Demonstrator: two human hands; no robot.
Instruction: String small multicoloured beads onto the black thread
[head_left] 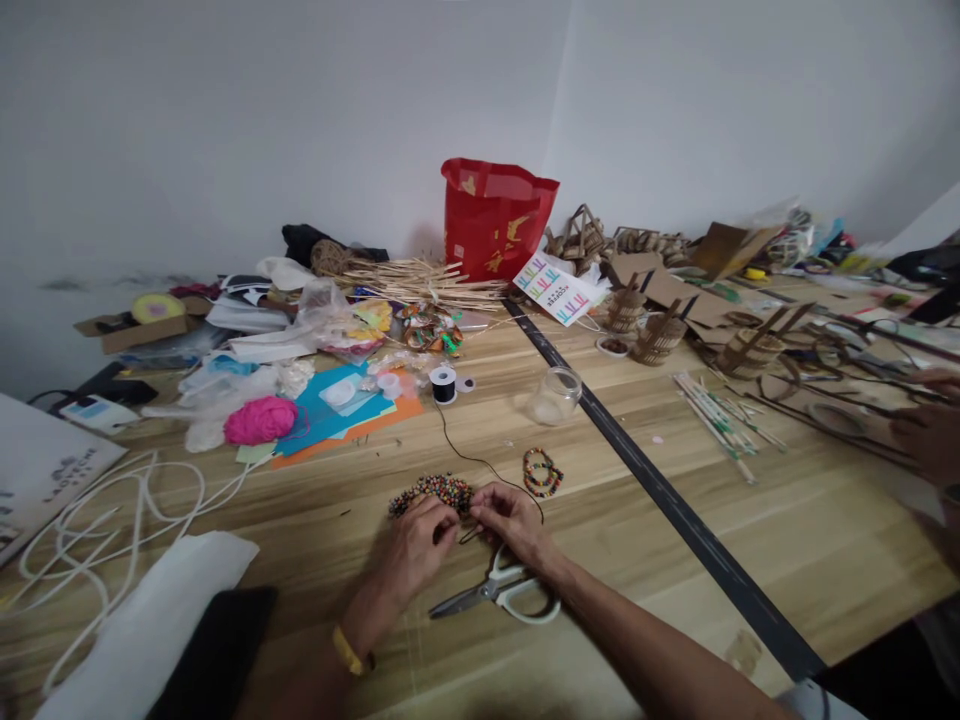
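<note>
A pile of small multicoloured beads [439,487] lies on the table, right at my fingertips. My left hand [422,532] rests against the near side of the pile with its fingers curled; whatever they pinch is too small to make out. My right hand [504,515] pinches a thin black cord [466,455] at the right end of the beads. That cord runs back to a black spool [443,385] standing upright. Just right of my right hand are beaded bracelets [541,472]. White-handled scissors [499,593] lie below both hands, blades pointing left.
A glass jar [555,395] stands beyond the bracelets, near a dark strip [637,440] crossing the table. Pink yarn [260,420], white cable [124,520] and a red bag [495,220] are farther out. At right, another person's hand [930,425] is near small woven baskets [660,335].
</note>
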